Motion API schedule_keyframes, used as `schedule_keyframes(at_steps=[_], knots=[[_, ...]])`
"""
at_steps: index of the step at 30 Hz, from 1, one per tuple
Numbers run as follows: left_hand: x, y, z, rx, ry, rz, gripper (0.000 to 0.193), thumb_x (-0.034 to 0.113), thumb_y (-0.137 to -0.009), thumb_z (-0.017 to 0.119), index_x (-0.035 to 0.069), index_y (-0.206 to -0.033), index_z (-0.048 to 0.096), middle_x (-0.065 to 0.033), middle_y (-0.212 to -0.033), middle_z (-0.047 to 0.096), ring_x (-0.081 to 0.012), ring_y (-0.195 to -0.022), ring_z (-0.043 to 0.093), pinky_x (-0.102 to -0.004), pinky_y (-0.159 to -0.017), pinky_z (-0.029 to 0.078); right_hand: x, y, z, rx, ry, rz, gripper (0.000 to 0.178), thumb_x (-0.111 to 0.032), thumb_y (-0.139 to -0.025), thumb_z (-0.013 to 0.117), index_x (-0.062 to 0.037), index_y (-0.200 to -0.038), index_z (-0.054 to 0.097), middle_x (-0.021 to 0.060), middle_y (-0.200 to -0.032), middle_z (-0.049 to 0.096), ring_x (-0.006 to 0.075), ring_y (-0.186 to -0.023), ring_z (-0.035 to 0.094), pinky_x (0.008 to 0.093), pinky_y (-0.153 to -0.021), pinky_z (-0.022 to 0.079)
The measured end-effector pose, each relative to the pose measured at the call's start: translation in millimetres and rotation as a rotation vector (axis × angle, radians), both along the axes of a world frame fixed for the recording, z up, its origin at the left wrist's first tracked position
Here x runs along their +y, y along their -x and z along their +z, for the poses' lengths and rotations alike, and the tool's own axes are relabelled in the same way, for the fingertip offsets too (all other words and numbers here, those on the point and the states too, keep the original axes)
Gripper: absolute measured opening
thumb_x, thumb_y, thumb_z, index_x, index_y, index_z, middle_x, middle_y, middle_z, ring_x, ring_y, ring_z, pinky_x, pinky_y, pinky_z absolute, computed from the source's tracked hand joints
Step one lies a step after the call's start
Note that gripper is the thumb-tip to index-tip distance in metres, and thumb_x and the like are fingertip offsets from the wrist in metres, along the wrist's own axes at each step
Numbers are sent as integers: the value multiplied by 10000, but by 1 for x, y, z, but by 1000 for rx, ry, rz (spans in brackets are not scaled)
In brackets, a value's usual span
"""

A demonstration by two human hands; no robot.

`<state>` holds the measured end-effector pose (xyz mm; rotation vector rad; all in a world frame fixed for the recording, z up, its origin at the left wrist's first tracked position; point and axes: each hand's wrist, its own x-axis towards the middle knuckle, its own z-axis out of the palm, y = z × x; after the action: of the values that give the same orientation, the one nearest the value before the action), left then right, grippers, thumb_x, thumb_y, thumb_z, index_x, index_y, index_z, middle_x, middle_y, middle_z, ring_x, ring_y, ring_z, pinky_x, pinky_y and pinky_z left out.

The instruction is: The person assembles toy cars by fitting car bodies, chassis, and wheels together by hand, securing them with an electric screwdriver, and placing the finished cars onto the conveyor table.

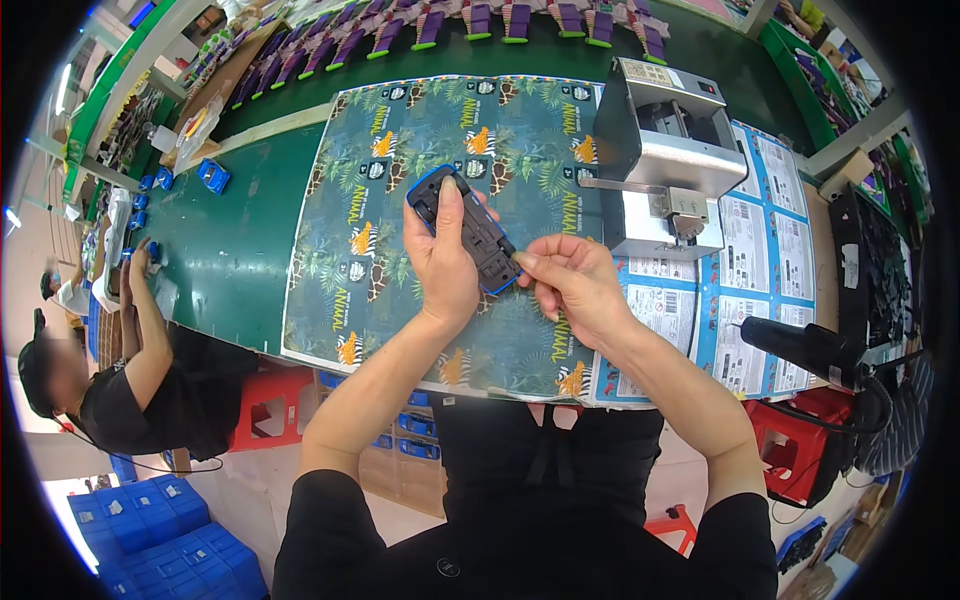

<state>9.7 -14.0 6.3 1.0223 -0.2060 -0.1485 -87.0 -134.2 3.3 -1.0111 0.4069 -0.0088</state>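
A blue toy car lies upside down in my left hand, its black underside and wheels turned up. My left thumb lies along the chassis while the fingers wrap round the body from beneath. At the car's lower right end, my right hand is closed in a pinch, thumb and forefinger against the edge by a wheel. Whatever small piece may sit between those fingertips is too small to make out. Both hands are above a printed sheet with jungle and animal pictures on the table.
A grey metal machine stands close to the right of my hands. Beyond it lies a black tool-like device with a coiled cord. More blue toy cars stand on the green table at left, where a co-worker sits. Purple-and-green packs line the back.
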Motion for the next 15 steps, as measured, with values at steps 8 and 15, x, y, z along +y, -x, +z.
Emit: schedule_keyframes(at_steps=[8,15], knots=[[1,-1,-3,-16,-43,-3,223,307,-1003,569,103,-1059,497,-58,-891,628,-149,-732,642,-291,-602,554,-1,-1,5,31,-42,-1,144,-70,-890,699,9,-974,611,90,-745,656,60,-459,500,201,-391,345],[1,-8,-6,164,21,-21,234,287,-985,606,91,-1074,512,-52,-850,625,-130,-702,625,-293,-592,540,-2,-3,-2,-5,-26,-57,169,-105,-894,694,9,-989,613,79,-785,655,84,-500,536,231,-411,408]])
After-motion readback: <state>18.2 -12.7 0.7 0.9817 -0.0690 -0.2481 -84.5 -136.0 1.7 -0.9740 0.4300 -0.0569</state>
